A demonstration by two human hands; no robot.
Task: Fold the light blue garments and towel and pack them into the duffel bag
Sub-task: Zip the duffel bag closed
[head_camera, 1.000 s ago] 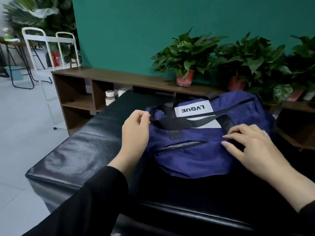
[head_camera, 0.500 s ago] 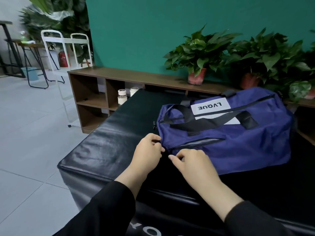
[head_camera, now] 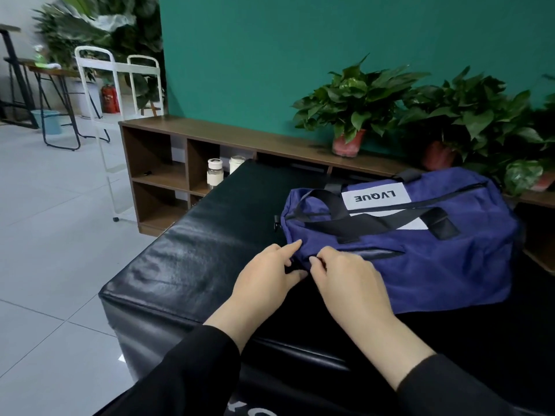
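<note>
A navy blue duffel bag (head_camera: pixel 420 265) with black straps and a white LVQUE label lies on a black padded bench (head_camera: pixel 186 259). Its top zipper looks closed. Both hands meet at the bag's near left corner, by the end of the front pocket zipper. My left hand (head_camera: pixel 267 274) pinches the fabric at that corner between forefinger and thumb. My right hand (head_camera: pixel 345 277) has its fingers curled on the bag edge right beside it; what its fingertips hold is hidden. No light blue garments or towel are in view.
A wooden shelf unit (head_camera: pixel 168 175) stands behind the bench, with two small jars (head_camera: pixel 214 175) in a cubby and potted plants (head_camera: pixel 351 109) on top. A white wire rack (head_camera: pixel 117 94) and tiled floor lie to the left.
Both hands came down from the strap and bag front to the bag's near left corner, then stayed together there. The view has shifted left.
</note>
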